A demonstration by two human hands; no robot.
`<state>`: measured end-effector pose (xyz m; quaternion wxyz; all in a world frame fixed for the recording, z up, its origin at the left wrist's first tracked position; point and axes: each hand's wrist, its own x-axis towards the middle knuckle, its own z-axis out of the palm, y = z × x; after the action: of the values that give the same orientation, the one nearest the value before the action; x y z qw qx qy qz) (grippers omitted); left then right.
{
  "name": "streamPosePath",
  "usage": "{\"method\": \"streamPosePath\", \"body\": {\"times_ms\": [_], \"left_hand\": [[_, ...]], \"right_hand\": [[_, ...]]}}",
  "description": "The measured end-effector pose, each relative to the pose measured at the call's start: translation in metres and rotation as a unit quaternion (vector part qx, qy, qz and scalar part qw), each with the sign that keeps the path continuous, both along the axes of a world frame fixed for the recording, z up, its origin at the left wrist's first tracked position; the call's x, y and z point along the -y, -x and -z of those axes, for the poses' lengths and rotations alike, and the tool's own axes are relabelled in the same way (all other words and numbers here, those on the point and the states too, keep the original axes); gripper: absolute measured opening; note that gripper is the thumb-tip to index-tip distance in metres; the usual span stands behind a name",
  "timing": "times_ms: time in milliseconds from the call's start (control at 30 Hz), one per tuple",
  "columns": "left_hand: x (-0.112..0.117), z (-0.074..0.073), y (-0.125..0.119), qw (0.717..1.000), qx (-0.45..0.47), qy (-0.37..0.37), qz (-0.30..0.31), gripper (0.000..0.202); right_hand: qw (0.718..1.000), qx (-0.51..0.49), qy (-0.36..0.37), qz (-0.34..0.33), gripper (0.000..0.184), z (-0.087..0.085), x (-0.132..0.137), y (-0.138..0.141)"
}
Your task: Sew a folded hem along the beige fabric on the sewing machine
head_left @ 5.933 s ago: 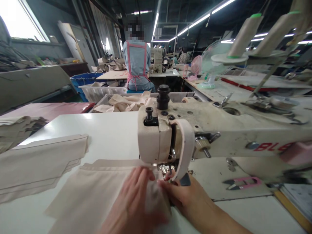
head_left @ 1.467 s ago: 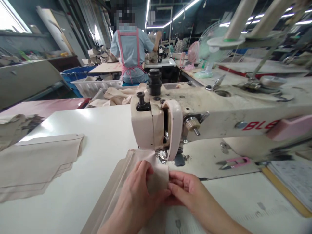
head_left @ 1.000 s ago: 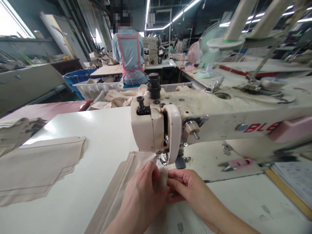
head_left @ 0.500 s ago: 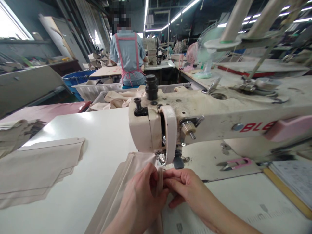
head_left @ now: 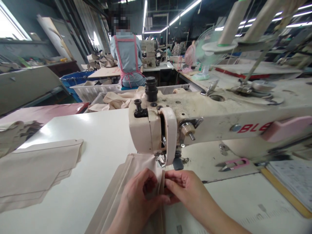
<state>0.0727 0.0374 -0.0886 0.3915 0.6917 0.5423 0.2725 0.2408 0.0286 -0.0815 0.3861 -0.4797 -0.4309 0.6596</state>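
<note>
A beige fabric piece point(head_left: 122, 182) with folded layers lies on the white table, its far end under the presser foot area of the sewing machine point(head_left: 151, 130). My left hand point(head_left: 138, 198) is on top of it, fingers curled and thumb stretched across the layered edge, holding the cloth. From the right side, my right hand point(head_left: 187, 188) pinches that same edge between thumb and fingers, just in front of the machine head. The fingertips of the right hand are partly hidden by the cloth.
Stacked beige cut panels point(head_left: 41, 169) lie at left on the table. Pink-handled thread snips point(head_left: 232, 164) and a clipboard of papers point(head_left: 292, 182) are at right. Behind the machine, a bin point(head_left: 117, 99) holds fabric. A co-worker in a pink-strapped apron point(head_left: 126, 58) sits beyond, facing away.
My left index finger has lifted back from the fabric edge, and its thumb now lies across it. The right hand keeps its pinch with little movement. The view has shifted slightly.
</note>
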Motion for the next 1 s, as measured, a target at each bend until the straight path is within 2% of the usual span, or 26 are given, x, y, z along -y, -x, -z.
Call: {"method": "streamPosePath", "body": {"times_ms": [100,267,400,533,667,1000], "left_hand": [[0.001,0.002,0.002,1.000,-0.014,-0.024,0.013,0.029],[0.003,0.001,0.003,0.995,-0.031,-0.096,0.007,0.005],[0.007,-0.005,-0.001,0.983,-0.006,-0.184,-0.009,0.013],[0.011,0.000,-0.006,0.972,0.023,-0.232,0.030,0.021],[0.012,0.009,-0.006,0.954,0.008,-0.291,0.075,0.030],[0.014,0.013,-0.009,0.943,0.021,-0.323,0.079,0.038]], "right_hand": [[1.000,0.006,-0.001,0.007,0.031,0.001,0.000,0.000],[0.999,0.029,0.016,0.043,0.015,0.005,-0.002,0.006],[0.999,0.020,0.022,0.044,0.016,0.003,-0.003,0.009],[0.999,-0.008,0.024,0.023,0.020,-0.001,-0.001,0.007],[0.999,-0.017,0.032,0.026,0.024,0.000,0.000,0.005],[0.998,-0.030,0.037,0.045,0.026,0.002,0.000,0.005]]}}
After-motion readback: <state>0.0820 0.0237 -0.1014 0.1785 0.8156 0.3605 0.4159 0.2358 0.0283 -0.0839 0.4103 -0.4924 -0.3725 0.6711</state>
